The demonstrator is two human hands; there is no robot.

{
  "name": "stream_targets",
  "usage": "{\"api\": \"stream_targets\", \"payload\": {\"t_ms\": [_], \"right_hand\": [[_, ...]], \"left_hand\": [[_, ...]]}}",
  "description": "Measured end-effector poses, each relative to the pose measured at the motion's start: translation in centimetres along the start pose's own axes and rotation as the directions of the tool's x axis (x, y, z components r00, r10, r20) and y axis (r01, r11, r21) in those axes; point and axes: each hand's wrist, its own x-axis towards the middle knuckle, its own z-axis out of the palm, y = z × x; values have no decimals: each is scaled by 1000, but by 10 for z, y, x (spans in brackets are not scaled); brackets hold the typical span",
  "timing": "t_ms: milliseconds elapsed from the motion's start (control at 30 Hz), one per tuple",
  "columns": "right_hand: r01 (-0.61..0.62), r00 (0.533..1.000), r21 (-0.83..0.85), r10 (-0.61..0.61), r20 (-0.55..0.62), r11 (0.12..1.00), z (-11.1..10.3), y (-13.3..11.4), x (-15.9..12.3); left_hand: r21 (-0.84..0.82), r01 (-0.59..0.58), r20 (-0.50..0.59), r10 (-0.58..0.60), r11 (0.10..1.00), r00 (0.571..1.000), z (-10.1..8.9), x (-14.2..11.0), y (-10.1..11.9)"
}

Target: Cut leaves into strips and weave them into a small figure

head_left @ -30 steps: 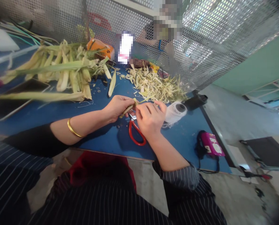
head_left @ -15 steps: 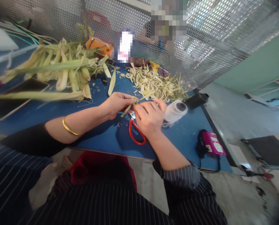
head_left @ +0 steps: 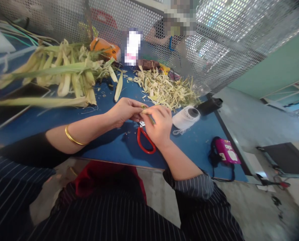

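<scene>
Over the blue table, my left hand pinches a thin green-yellow husk strip between thumb and fingers. Closed on the same strip from the other side is my right hand, whose fingers hide most of it. Red-handled scissors lie below the hands, their blades partly covered by the fingers. Just right of my right hand stands a white spool of thread. A heap of shredded husk pieces lies beyond the hands, and a single husk leaf rests to its left.
A pile of long corn husks covers the left side, partly over a dark tablet-like panel. A black spool and a purple box with a cord sit at right. Behind the table rises a perforated metal screen, with a person beyond it.
My right hand has turned and its fingers have curled in closer to my left fingertips. The strip's lower end, which stuck out below my left hand, now shows by my right fingers.
</scene>
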Motion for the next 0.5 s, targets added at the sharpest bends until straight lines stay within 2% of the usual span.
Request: {"api": "stream_targets", "payload": {"t_ms": [100,167,367,500], "right_hand": [[-269,962,188,272,9,945,0,3,1],[-374,927,246,371,60,894,1,4,1],[-593,801,399,563,203,700,4,4,4],[-643,750,505,605,267,575,7,7,3]], "left_hand": [[13,-5,-3,5,1000,1000,-2,1,1],[9,-22,-3,22,1000,1000,-3,2,1],[-36,-11,58,13,999,998,-3,0,2],[-14,-62,91,63,998,994,-4,0,1]]}}
